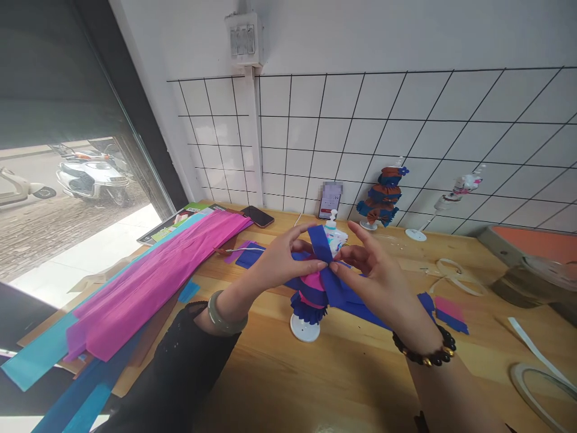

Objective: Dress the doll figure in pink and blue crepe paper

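Observation:
Between my hands is a strip of dark blue crepe paper (320,242). My left hand (288,255) pinches it with thumb and fingers from the left. From the right, my right hand (372,270) grips the same strip between thumb and fingertips, its index finger raised. Behind the strip stands a small figure with a white patterned top (336,239), a pink and blue paper skirt (311,294) and a round white base (305,328). Part of its body is hidden by the paper and my hands. More blue paper (360,305) lies on the table behind my right hand.
Long pink paper sheets (148,279) lie on the left of the wooden table (270,385). A black phone (258,216) and an upright lit phone (330,199) are at the back. Two other figures, one in blue and brown ruffles (381,198), stand by the wall. Tape rolls (518,379) lie right.

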The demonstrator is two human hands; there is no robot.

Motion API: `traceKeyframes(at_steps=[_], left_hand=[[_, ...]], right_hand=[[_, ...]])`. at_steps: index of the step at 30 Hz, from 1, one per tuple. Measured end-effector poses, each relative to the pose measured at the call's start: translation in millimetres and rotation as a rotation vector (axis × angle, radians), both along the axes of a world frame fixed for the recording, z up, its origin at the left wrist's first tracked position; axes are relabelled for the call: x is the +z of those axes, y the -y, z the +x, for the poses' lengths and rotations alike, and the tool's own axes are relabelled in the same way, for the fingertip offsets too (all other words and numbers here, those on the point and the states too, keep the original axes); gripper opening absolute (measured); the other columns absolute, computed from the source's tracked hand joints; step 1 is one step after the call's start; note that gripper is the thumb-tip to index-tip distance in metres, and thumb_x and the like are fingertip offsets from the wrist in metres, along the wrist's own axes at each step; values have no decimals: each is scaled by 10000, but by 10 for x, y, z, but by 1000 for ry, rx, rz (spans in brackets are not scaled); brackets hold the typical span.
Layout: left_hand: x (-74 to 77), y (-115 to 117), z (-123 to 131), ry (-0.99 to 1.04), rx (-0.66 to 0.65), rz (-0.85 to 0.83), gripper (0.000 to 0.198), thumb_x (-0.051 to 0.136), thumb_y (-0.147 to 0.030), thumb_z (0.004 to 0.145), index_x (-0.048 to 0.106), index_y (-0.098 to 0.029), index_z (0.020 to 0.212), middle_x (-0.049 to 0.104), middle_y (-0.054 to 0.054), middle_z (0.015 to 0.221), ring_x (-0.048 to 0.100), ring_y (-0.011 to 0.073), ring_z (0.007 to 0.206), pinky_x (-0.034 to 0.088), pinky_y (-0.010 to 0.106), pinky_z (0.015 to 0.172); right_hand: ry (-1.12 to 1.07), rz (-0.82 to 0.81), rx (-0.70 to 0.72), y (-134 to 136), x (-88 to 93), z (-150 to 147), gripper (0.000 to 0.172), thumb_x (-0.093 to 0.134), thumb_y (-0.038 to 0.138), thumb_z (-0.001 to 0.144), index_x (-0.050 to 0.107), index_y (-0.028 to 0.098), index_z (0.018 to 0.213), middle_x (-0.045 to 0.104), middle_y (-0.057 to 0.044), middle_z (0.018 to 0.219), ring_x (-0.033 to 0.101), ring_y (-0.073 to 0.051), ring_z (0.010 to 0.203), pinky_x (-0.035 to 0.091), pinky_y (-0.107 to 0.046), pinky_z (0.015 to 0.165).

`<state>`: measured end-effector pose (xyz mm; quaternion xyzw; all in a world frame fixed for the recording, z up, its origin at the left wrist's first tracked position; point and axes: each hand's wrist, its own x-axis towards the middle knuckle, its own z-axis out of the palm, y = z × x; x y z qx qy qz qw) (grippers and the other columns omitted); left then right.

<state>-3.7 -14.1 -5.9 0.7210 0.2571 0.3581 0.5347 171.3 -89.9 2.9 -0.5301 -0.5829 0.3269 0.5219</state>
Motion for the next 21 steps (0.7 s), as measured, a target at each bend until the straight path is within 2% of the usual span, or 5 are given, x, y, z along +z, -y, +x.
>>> traceKeyframes(at_steps=[3,6,9,14,21], left_hand=[[6,-17,10,15,-59,11,560,730,-331,724,548,-182,1233,652,112,1144,623,248,1055,499,388,900],[0,-39,13,-13,-71,55,420,710,-344,745,623,-152,1108,663,106,1103,615,239,1059,471,384,941],[-7,-52,4,-39,-62,56,401,709,-366,743,641,-153,1076,678,93,1043,621,232,1031,467,389,935],[11,-47,-13,-54,-114,17,401,699,-355,757,633,-159,1101,677,93,1087,621,227,1035,469,384,930],[-4,-37,-7,-72,-119,8,416,707,-336,749,625,-169,1120,664,85,1126,605,237,1069,471,393,939]], right_hand=[[2,18,-4,-3,-19,-5,858,679,432,750,262,189,1459,641,-40,852,630,-199,825,549,-317,631],[1,11,-9,1,-36,-11,854,679,408,759,253,190,1466,638,-39,867,627,-194,854,551,-315,664],[17,11,-9,6,-46,-11,833,669,373,774,243,204,1470,634,-35,883,623,-194,891,552,-329,707],[20,19,-4,14,-35,-13,816,659,353,776,252,201,1467,637,-32,880,626,-195,897,551,-347,739],[7,17,35,23,-20,0,786,651,320,787,260,228,1462,616,-29,886,623,-191,904,558,-345,738]])
